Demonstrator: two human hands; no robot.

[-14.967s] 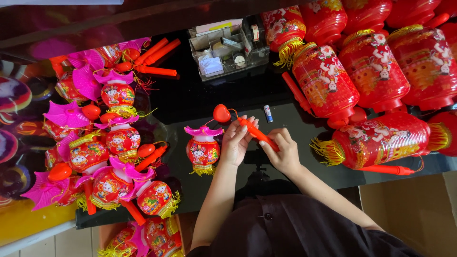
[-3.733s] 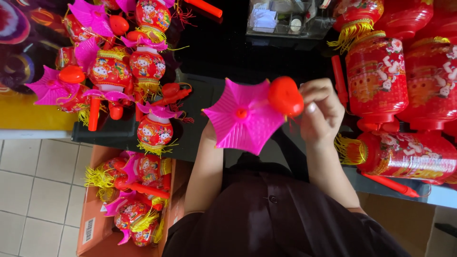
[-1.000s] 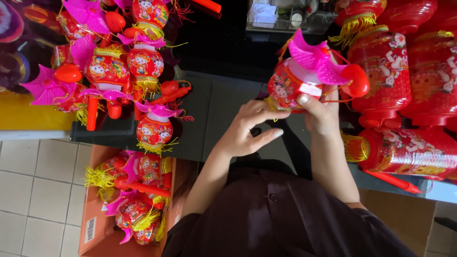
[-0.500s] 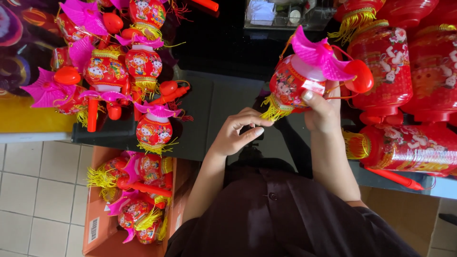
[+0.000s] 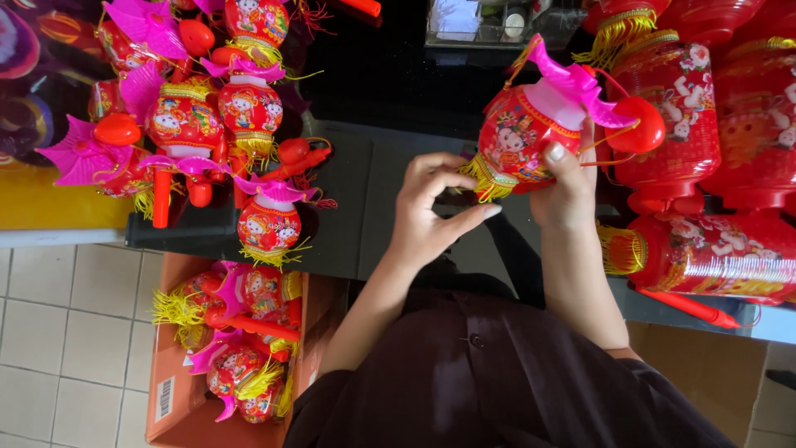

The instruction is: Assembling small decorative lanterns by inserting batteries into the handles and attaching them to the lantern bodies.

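right hand (image 5: 568, 187) is clamped round the body of a small red lantern (image 5: 521, 137) with a pink frilly top and a red bulb handle, held up just above the dark worktop (image 5: 348, 211). left hand (image 5: 431, 207) grips nothing, fingers curled loosely, fingertips right at the yellow tassel fringe (image 5: 485, 178) on the lantern's bottom edge.

if you're fluffing that fringe, i'd say keep the holding hand on the printed body, not the pink top, since that looks flimsy. tease the strands gently, don't yank.

the worktop is crowded: a cluster of finished little lanterns (image 5: 207, 124) on the left, big red cylinder lanterns (image 5: 688, 116) stacked on the right, a clear organiser tray (image 5: 497, 21) at the back. down on the pale tiled floor (image 5: 58, 332) sits an orange cardboard box (image 5: 178, 398) with more lanterns in it.
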